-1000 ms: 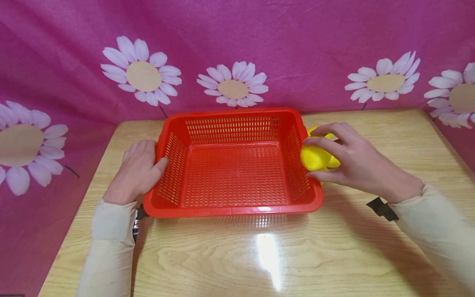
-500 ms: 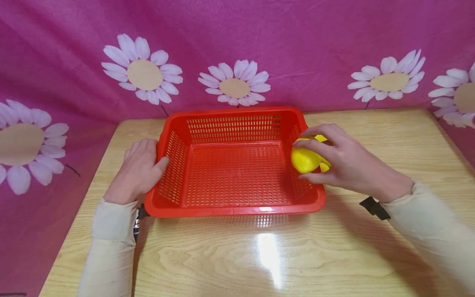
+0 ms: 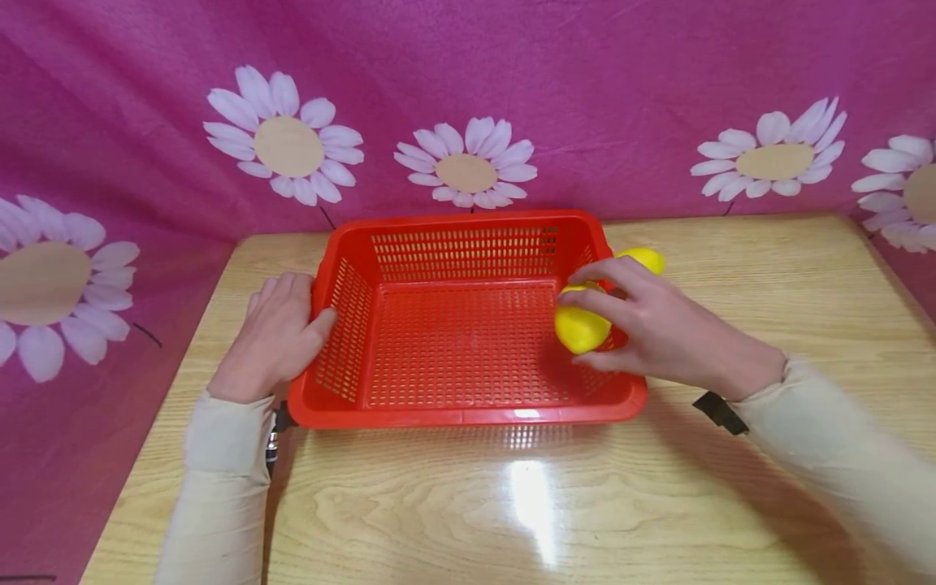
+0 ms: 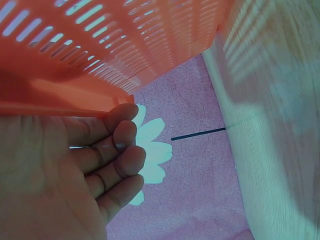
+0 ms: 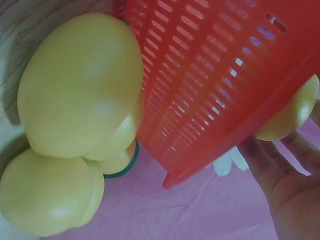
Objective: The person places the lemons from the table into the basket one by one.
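Note:
My left hand (image 3: pixel 274 337) holds the left rim of a red plastic basket (image 3: pixel 461 418), thumb inside and fingers outside. In the left wrist view the curled fingertips (image 4: pixel 131 160) lie just under that rim. Over the right end of the basket, inside its rim, my right hand (image 3: pixel 669 329) pinches a smooth yellow lemon-shaped fruit (image 3: pixel 582 327) between thumb and fingers. Beyond that hand another yellow fruit (image 3: pixel 645 260) lies outside the basket. The right wrist view shows several yellow fruits (image 5: pixel 82 90) clustered against the basket's outer wall, one with a green edge.
The basket stands on a light wood table (image 3: pixel 409 504), its slotted floor showing bare. A magenta cloth (image 3: pixel 585 97) printed with white daisies hangs behind the table and down the left side. Dark straps (image 3: pixel 720 412) sit at the wrists.
My right hand has carried the yellow fruit leftward, from beside the basket's right rim to inside it, uncovering a fruit behind. The left hand has kept its grip on the rim.

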{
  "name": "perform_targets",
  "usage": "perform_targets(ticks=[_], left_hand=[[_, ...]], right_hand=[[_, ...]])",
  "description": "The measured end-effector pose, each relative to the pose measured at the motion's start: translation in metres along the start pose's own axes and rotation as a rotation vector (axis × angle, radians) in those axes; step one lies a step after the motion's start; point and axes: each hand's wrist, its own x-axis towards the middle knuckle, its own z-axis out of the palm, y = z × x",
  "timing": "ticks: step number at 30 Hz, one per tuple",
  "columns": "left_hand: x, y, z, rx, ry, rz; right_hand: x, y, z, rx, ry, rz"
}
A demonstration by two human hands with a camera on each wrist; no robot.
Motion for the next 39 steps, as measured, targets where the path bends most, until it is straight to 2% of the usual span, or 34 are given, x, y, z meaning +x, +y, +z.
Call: perform_targets(ticks=[17, 23, 28, 39], left_hand=[[0.001, -0.002, 0.001, 0.006, 0.013, 0.03], [0.001, -0.003, -0.001, 0.006, 0.013, 0.033], [0.001, -0.002, 0.0, 0.006, 0.02, 0.042], [0.001, -0.001, 0.0, 0.001, 0.01, 0.018]], right_hand=[[0.011, -0.004, 0.013, -0.009, -0.061, -0.042], [0.021, -0.006, 0.017, 0.017, -0.086, -0.043], [0.028, -0.008, 0.022, 0.013, -0.123, -0.035], [0.033, -0.013, 0.028, 0.003, -0.216, -0.015]])
